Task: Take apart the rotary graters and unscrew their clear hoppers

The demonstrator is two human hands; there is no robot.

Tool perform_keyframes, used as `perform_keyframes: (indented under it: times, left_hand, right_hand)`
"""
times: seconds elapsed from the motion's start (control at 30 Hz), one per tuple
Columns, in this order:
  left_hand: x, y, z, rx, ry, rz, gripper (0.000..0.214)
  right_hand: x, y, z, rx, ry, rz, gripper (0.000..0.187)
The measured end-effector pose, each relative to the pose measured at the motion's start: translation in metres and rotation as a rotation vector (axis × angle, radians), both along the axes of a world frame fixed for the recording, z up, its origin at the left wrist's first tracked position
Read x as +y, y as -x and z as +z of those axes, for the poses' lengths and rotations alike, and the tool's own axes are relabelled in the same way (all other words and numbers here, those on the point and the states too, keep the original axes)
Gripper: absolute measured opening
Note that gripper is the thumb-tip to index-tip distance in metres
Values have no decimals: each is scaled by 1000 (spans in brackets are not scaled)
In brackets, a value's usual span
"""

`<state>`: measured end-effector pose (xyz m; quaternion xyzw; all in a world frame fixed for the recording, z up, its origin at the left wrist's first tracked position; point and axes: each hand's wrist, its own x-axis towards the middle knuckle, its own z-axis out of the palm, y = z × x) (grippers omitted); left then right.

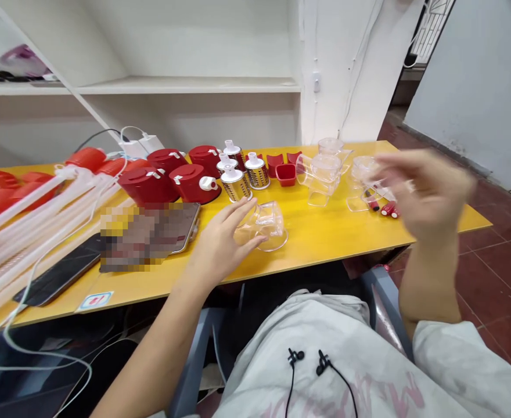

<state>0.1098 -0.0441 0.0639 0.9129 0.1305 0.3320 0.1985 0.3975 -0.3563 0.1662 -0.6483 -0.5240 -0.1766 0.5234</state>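
Observation:
My left hand [225, 238] is at a clear plastic housing [270, 219] on the yellow table. Its thumb lies across the housing's near side and the fingers reach over the far side, in a loose grip. My right hand [429, 188] is raised over the table's right part, smeared by motion; whether it holds anything cannot be made out. Behind it stand more clear plastic housings [325, 168], and small red parts [388, 208] lie beside them. Beyond my left hand are grater drums [237, 183] with white ends and small red plastic pieces [285, 174].
Red bases [194, 181] with white knobs stand at the back left. A phone [66, 270], a partly blurred flat item [181, 226], long pale strips [42, 223], a white cable [29, 290] and orange-red parts [3, 191] occupy the left. White shelves [190, 87] rise behind the table.

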Motion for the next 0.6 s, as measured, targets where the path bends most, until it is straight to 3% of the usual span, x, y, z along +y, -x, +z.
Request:
perform_keyframes:
  times: [0.03,0.07,0.1,0.17,0.27,0.43,0.5,0.6]
  left_hand:
    - [-1,-1,0,-6,-3,-4,86]
    - [-2,-2,-1,-15,-6,-6,86]
    - [-3,-4,-1,-23,-9,-4,86]
    - [-4,-5,-1,-23,-13,3,86]
    - [-4,-4,0,-3,-18,12,86]
    - [-2,-2,-2,12,-15,29,84]
    - [-1,-1,-2,8,-12,19,84]
    - [-1,1,-1,3,-17,16,84]
  right_hand:
    - [-16,-16,7,-27,-303,-151,27]
    - [-30,-34,12,-44,-452,-276,24]
    - [-41,-53,14,-31,-442,-381,23]
    - [-53,-91,9,62,-166,-524,20]
    - [-42,-133,-14,263,365,-518,11]
    - [6,-149,-52,427,691,-417,19]
    - [17,-147,-60,522,812,-403,28]
    - [21,-145,-65,542,862,-395,34]
